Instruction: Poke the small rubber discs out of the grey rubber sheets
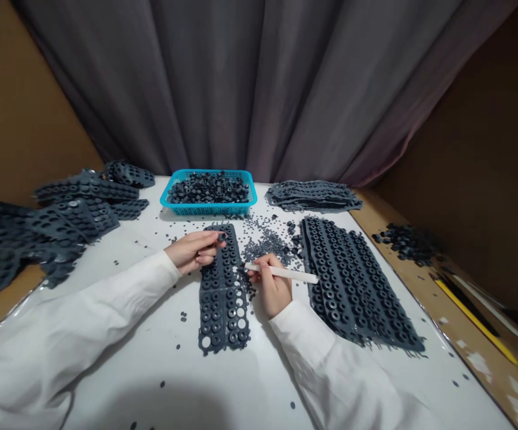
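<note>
The left hand [194,249] is over the upper part of a narrow dark rubber sheet [216,298], its thumb and index fingertip pinched closed on 1 small black ring-shaped piece [222,237], the other fingers curled; the right hand [273,286] has its fingers closed around a slim white rod [292,275], whose dark-tipped end points at the sheet's right edge; whether that tip touches the sheet, I cannot tell.

The sheet lies lengthwise on the white tabletop [142,370], filled with rows of ring-shaped pieces; open round holes run down its right side, and 1 more is at its lower left corner; small dark discs [265,246] lie scattered just beside it.

Beyond the hands is a blue plastic basket [209,209] full of black pieces; a larger stack of ringed sheets [357,280] lies to the right; a heap of perforated sheets [73,218] lies at far left.
</note>
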The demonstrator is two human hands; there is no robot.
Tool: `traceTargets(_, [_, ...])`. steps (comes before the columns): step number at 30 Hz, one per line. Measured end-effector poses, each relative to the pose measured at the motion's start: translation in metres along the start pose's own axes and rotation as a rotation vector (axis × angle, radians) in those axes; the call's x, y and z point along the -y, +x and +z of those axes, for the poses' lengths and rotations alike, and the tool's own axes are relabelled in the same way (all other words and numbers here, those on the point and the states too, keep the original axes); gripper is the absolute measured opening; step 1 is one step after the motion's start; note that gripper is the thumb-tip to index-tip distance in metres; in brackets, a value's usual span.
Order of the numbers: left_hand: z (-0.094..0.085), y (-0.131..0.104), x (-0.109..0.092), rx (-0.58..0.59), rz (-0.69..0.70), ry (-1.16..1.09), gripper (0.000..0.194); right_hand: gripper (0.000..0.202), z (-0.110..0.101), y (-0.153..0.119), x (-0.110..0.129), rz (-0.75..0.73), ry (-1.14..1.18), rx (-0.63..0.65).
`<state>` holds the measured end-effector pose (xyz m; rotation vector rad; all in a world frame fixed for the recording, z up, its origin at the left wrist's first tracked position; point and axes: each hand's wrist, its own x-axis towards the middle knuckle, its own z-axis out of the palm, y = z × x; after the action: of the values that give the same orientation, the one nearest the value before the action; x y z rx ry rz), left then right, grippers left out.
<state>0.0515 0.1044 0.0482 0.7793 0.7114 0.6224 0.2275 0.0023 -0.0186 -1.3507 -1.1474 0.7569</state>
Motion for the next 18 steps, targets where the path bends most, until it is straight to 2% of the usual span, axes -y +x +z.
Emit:
traceTargets(6, [0.003, -0.001, 0.001, 0.071, 0.033, 0.071, 0.032, 0.023, 0.002, -0.001, 0.001, -0.006, -0.011, 0.022])
traceTargets(9, [0.007, 0.011, -0.005, 0.011, 0.101, 0.290, 0.033, 0.023, 0.003, 0.001, 0.001, 0.000, -0.015, 0.013])
traceTargets(12, [0.017, 0.047, -0.026, -0.176, 0.288, 0.594, 0.027, 0.025, 0.005, 0.003, 0.002, 0.017, 0.014, 0.003])
traceTargets(16, [0.028, 0.119, -0.064, -0.345, 0.480, 0.732, 0.024, 0.026, 0.006, 0.005, 0.001, 0.049, 0.052, -0.015])
traceTargets(18, [0.027, 0.145, -0.077, -0.409, 0.545, 0.828, 0.027, 0.026, 0.004, 0.005, -0.001, 0.054, 0.064, -0.029])
